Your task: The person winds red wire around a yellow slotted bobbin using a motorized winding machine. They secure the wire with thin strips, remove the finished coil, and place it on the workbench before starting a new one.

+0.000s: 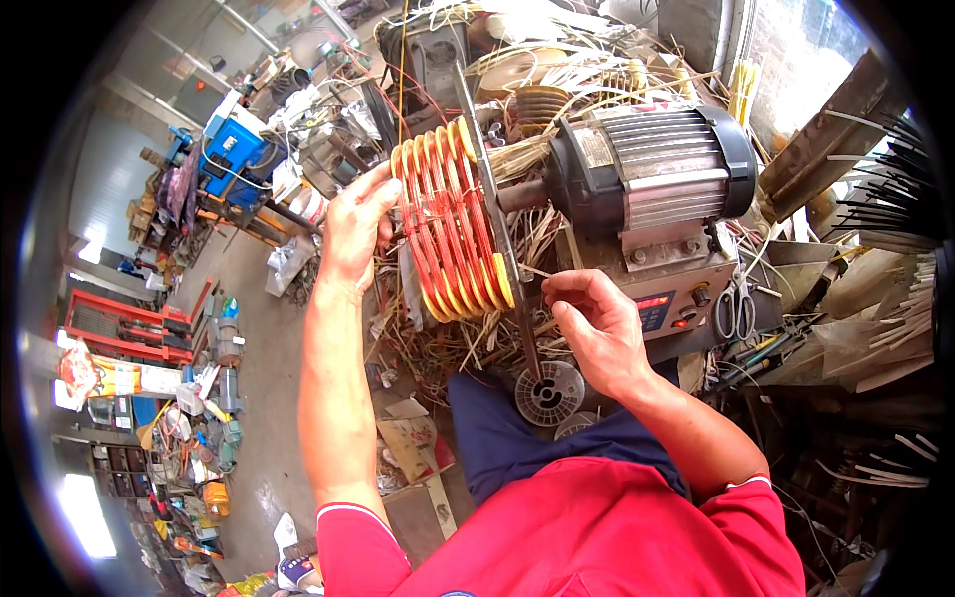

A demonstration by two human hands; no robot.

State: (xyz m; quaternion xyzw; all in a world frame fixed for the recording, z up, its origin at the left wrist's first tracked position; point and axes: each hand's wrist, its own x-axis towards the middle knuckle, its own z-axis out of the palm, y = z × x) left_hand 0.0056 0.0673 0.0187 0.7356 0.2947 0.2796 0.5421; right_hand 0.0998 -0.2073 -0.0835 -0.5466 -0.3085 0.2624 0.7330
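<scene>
Centrally, a coil of red wire (438, 229) with yellow-orange rims sits between the person's hands, its ridged turns lying side by side, just left of a long, dark metal bar (494, 214). Behind the bar, a short shaft (524, 195) leads to a finned motor (662, 169) mounted on a control box (718, 271) with a lit red display (654, 302). Thin strands run upward from the coil toward the top edge.

The left hand (356, 227) is at the coil's left end, fingers bent inward and thumb up beside the rims; whether it pinches anything I cannot tell. The right hand (603, 326) is right of the bar, in front of the control box, with thumb and forefinger curled close toward each other; whether something thin is held between their tips cannot be told.

Below the bar's lower end lies a grey spool (549, 396), near the person's dark blue trousers (484, 453). A pair of scissors (735, 313) rests beside the control box on its right. Pale strips (597, 75) pile up behind the motor. Across the floor (259, 368) to the left stand a blue machine (229, 149) and a red metal frame (129, 328).
</scene>
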